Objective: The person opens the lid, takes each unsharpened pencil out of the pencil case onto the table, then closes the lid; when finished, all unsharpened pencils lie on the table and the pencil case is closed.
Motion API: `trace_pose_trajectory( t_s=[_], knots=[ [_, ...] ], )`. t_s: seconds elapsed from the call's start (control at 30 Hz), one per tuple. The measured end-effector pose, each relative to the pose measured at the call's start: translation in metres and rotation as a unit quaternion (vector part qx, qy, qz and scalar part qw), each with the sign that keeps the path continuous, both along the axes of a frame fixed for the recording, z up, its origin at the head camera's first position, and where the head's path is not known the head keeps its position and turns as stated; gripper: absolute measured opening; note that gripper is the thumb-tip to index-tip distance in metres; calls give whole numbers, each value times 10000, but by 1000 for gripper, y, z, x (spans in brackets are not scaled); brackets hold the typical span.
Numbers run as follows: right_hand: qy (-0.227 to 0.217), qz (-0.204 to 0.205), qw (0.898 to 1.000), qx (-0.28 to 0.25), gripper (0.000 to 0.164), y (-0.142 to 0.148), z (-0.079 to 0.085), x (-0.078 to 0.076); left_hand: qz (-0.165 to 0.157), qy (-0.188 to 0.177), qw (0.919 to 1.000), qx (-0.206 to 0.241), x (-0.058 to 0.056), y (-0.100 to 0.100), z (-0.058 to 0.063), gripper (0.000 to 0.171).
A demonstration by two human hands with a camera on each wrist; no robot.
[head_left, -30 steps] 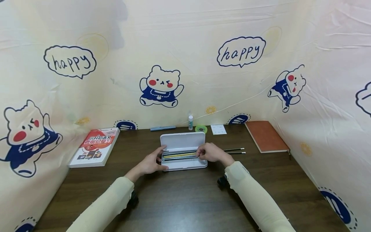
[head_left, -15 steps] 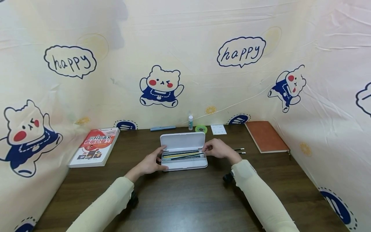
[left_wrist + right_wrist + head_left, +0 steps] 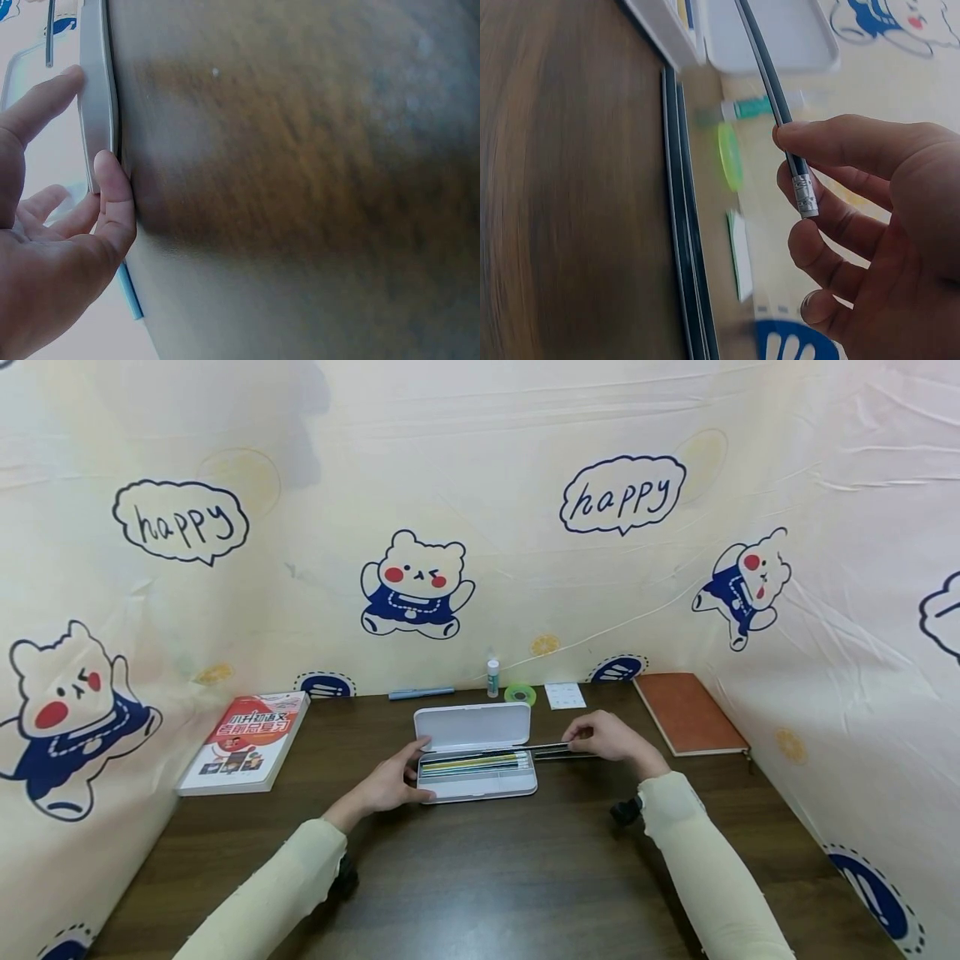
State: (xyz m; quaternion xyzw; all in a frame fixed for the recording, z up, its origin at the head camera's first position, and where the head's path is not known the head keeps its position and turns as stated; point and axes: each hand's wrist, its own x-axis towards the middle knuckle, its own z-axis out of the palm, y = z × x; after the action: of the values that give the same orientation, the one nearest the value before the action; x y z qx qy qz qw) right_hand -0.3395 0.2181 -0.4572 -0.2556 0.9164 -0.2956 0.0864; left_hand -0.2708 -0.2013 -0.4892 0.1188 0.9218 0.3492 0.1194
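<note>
Plainly, the riskiest spot is just right of the pencil case (image 3: 480, 787), where the right hand (image 3: 611, 739) pinches a dark pencil (image 3: 768, 75) close to its white-tipped end, thumb and fingertips drawn in on the shaft, the other fingers loosely bent. Held so near one end, the long free length reaching towards the case has little to steady it, so a small twist of the wrist could swing it into the case's right-hand wall or the raised lid (image 3: 471, 727) at its back. A slack pinch could also let it droop. At least one more dark pencil (image 3: 673, 187) lies on the table (image 3: 480, 877) to the right of the case; a low sweep of the knuckles might set it rolling. Inside the case, the row of pencils (image 3: 472, 763) lies close together along the rear, so anything dropped in carelessly could ride across them and foul the lid. The left hand (image 3: 390, 779) grips the case's left end, thumb at the near corner and forefinger at the far one; if that hold loosens, a bump from the right could skew the whole case.
</note>
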Motion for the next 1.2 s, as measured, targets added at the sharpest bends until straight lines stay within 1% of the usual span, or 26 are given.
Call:
trace_pose_trajectory(
  t_s=[0.27, 0.5, 0.67, 0.9, 1.2],
  knots=[
    [46, -337, 9994, 18, 10, 37, -4, 4, -4, 8, 10000, 31, 0, 0, 0, 98],
    [-273, -670, 9974, 36, 12, 64, -12, 7, 18, 27, 10000, -70, 0, 0, -2, 99],
    [-309, -835, 9959, 158, 10, 78, -15, 11, 24, 15, 10000, -30, 0, 0, -1, 99],
    [-227, -786, 9960, 359, 7, 83, -21, 17, -4, 23, 10000, 18, 0, 0, -1, 98],
    [3, -992, 9938, 497, 5, 78, -27, 13, 5, 2, 10000, 3, 1, 0, -1, 98]
  ],
)
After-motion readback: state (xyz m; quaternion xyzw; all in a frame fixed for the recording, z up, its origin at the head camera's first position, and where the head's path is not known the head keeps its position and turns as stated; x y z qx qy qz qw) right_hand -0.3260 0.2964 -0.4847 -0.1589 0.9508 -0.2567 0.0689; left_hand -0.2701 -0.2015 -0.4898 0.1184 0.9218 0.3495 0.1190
